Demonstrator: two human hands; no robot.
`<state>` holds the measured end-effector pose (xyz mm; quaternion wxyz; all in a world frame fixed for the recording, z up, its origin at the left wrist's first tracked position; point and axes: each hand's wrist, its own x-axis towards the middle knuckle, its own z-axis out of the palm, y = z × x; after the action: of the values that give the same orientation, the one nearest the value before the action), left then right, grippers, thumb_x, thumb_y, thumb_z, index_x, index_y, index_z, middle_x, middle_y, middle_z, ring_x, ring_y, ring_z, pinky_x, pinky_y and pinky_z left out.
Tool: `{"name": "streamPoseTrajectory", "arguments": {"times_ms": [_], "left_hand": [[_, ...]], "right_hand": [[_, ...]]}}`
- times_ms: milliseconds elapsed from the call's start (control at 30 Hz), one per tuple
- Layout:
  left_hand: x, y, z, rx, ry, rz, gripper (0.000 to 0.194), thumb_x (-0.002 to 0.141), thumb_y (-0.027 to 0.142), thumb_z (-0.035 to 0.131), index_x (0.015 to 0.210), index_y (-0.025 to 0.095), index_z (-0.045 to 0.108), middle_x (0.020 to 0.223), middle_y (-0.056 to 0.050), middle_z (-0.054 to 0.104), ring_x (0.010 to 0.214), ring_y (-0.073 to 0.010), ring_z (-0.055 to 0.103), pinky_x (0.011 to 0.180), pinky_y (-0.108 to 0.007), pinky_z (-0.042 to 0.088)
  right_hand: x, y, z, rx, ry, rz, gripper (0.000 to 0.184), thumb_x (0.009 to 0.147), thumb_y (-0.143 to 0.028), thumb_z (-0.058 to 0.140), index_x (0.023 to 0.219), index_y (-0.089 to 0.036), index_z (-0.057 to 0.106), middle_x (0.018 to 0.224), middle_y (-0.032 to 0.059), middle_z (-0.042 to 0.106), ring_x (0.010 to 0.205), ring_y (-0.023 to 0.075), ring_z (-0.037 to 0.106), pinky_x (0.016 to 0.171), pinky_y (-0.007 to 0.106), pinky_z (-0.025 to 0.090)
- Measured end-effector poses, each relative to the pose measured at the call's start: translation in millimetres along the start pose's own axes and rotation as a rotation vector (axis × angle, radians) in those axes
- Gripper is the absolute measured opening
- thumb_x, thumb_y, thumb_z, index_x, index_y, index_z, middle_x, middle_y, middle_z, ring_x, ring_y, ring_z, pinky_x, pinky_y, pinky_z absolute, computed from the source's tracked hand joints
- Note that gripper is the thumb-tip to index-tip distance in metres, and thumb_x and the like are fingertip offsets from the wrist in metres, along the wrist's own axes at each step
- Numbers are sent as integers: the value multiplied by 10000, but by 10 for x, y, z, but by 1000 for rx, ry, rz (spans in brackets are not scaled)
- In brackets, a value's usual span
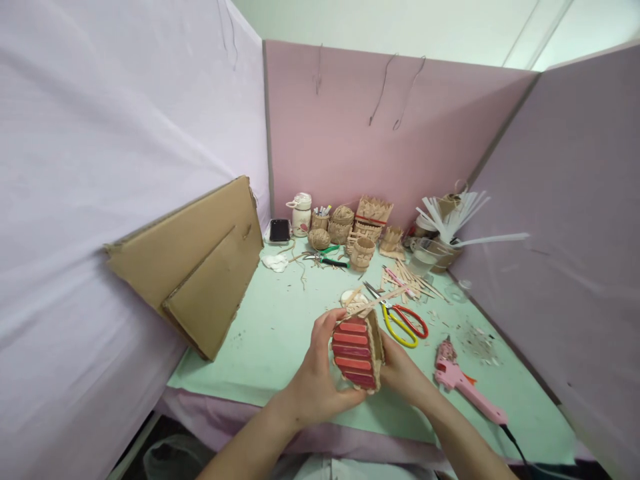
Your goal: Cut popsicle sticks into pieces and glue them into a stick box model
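Both my hands hold a small craft piece [356, 352] made of red and pink popsicle sticks edged with tan twine, just above the near part of the green table [280, 333]. My left hand [316, 377] grips its left side, thumb up along the edge. My right hand [400, 372] wraps around its right side from behind, fingers mostly hidden. A plain wooden stick [373, 303] juts up and to the right from the top of the piece.
Yellow and red scissors [403, 321] lie just beyond the piece. A pink glue gun [467, 383] rests at the right. Cardboard sheets [200, 267] lean at the left. Twine baskets, jars, loose sticks [407, 277] and a phone [279, 230] crowd the back.
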<state>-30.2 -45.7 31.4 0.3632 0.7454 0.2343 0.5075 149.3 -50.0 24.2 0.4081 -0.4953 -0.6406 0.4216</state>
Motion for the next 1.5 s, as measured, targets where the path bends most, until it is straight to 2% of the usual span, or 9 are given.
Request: {"name": "streamPoseTrajectory", "arguments": {"times_ms": [267, 467, 567, 633, 700, 833, 933, 1167, 1500], "left_hand": [[20, 44, -6, -37, -3, -24, 893, 603, 210, 739, 1336, 270, 233, 1277, -120, 369, 1191, -294, 394, 991, -462, 352], [29, 54, -7, -22, -2, -22, 864, 596, 225, 747, 1309, 269, 260, 1245, -111, 392, 1151, -278, 432, 962, -447, 384], [13, 17, 7, -21, 5, -11, 881, 585, 220, 755, 1311, 277, 258, 1242, -106, 401, 1151, -277, 436, 961, -448, 390], [1, -22, 15, -57, 40, -7, 927, 573, 206, 765, 1327, 301, 234, 1267, -99, 388, 1167, -277, 428, 964, -439, 393], [4, -57, 12, -150, 105, -32, 1014, 563, 195, 778, 1354, 349, 163, 1323, -92, 343, 1203, -277, 405, 952, -415, 411], [78, -72, -34, -430, 195, -170, 1126, 540, 227, 806, 1371, 416, 70, 1393, -82, 239, 1260, -289, 345, 890, -370, 469], [145, -44, -55, -555, 228, -244, 1108, 548, 246, 807, 1375, 413, 89, 1382, -81, 232, 1260, -284, 349, 923, -379, 450], [193, -75, -14, -699, 251, -301, 1069, 574, 265, 794, 1387, 400, 113, 1348, -80, 289, 1256, -280, 362, 956, -379, 410], [363, -207, 10, -859, 281, -487, 868, 657, 283, 735, 1355, 403, 233, 1353, -64, 385, 1170, -245, 474, 934, -381, 424]], "right_hand": [[3, 23, -3, 2, -1, 31, 546, 696, -280, 691, 1205, -205, 510, 1198, 74, 602, 1027, 238, 585, 883, 370, 471], [-3, 41, 6, 25, 3, 22, 468, 722, -296, 669, 1158, -205, 524, 1193, 76, 599, 1032, 234, 580, 878, 371, 470], [0, 41, -5, 25, 6, 28, 489, 717, -297, 674, 1171, -218, 508, 1207, 71, 586, 1024, 232, 580, 890, 381, 459], [-3, 18, -22, 19, 11, 41, 551, 696, -309, 694, 1197, -221, 484, 1221, 79, 572, 1031, 242, 573, 906, 400, 445], [-13, -17, -52, 39, 15, 39, 699, 654, -320, 732, 1272, -232, 417, 1269, 91, 532, 1092, 259, 541, 934, 412, 423], [-46, -80, -141, 201, -4, -16, 1006, 598, -432, 767, 1415, -287, 200, 1444, 98, 319, 1291, 274, 355, 995, 391, 375], [-54, -104, -188, 266, -2, -41, 1042, 597, -481, 757, 1428, -325, 149, 1491, 76, 217, 1345, 264, 255, 1008, 385, 364], [-60, -123, -202, 243, 67, -60, 1091, 587, -514, 753, 1437, -349, 89, 1446, 92, 292, 1300, 284, 335, 993, 429, 374], [89, -90, -286, 506, 147, -21, 917, 660, -416, 738, 1397, -362, 196, 1379, 91, 397, 1269, 262, 383, 968, 458, 394]]}}
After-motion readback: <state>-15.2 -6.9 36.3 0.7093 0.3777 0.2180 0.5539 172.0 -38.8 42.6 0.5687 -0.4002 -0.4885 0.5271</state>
